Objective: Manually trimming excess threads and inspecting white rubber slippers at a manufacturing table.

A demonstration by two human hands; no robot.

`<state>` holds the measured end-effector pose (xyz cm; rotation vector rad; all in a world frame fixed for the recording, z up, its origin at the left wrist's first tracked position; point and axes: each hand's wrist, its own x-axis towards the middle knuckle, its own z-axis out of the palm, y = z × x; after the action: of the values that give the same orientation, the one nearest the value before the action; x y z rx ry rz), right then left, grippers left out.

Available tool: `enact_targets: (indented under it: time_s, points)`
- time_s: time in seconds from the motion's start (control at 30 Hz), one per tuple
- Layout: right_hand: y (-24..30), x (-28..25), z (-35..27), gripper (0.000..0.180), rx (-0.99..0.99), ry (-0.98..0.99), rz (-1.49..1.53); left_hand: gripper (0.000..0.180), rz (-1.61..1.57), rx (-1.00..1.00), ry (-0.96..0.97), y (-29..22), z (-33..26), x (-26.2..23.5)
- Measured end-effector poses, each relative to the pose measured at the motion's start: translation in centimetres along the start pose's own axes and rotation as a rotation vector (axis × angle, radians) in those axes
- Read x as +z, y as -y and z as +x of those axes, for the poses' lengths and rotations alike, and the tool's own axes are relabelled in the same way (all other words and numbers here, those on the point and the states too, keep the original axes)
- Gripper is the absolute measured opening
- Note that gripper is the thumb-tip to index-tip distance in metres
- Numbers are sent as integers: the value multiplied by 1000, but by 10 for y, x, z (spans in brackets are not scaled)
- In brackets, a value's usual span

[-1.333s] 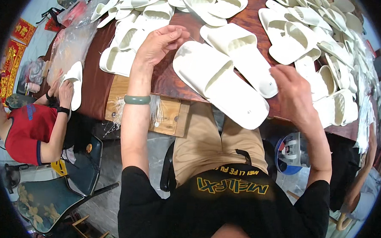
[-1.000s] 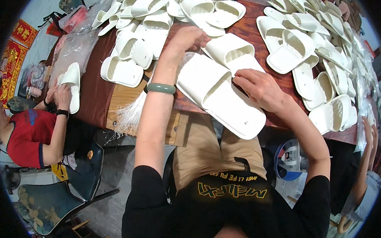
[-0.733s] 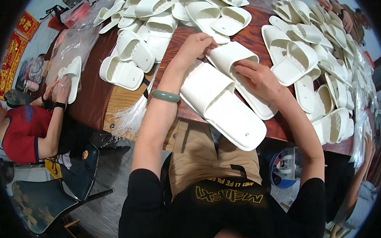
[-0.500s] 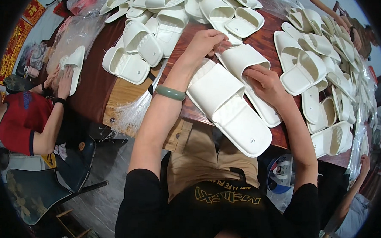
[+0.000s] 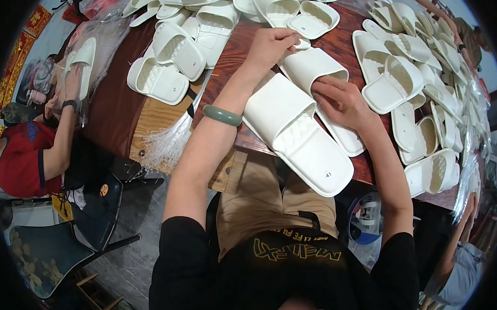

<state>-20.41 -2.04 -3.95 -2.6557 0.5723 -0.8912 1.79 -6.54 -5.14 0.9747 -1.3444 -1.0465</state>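
Note:
Two white slide slippers lie side by side at the table's near edge. The nearer slipper (image 5: 302, 132) points its toe away, and its heel juts over the edge. Behind and right of it is the second slipper (image 5: 316, 69). My right hand (image 5: 342, 101) grips this second slipper, its fingers tucked under the strap and partly hidden. My left hand (image 5: 271, 48), with a green bangle (image 5: 222, 115) on its wrist, is raised just beyond the pair's toes. Its fingertips are pinched together; whatever they hold is too fine to make out.
Loose white slippers (image 5: 178, 49) are heaped at the left, more slippers (image 5: 393, 81) at the right. A bundle of white threads (image 5: 171, 143) hangs off the table's near left edge. A co-worker in red (image 5: 26, 159) handles a slipper at far left; another person's arm (image 5: 458, 230) shows at right.
My left hand has risen a little away from the toes of the slippers. My right hand stays at the second slipper's strap. The co-worker's slipper at far left has shifted.

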Motion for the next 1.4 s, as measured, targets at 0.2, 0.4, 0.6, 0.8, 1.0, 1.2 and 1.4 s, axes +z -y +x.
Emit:
enact_targets:
  time_s: [0.2,0.4,0.6,0.8,1.0,1.2,1.4]
  points:
    - [7,-12,13,27,14,-306,74,22,-100,-59,-48,-8,-3,-5]
    - [-26,10,76,27,344,-220,56,20,-82,-19,-19,-10,-7,-6]
    - [-36,15,78,24,601,-18,349,15,-166,25,-25,-22,-12,1]
    - [-22,4,82,22,646,-148,876,19,-151,25,-1,-24,-17,-10]
    - [-32,11,70,23,576,-283,721,22,-167,-12,43,-23,-16,-8]
    - [-28,14,68,21,516,-241,485,24,-86,-23,16,-22,-20,-6]
    - [-27,16,65,23,498,-292,482,24,-108,-39,17,-23,-21,-2]
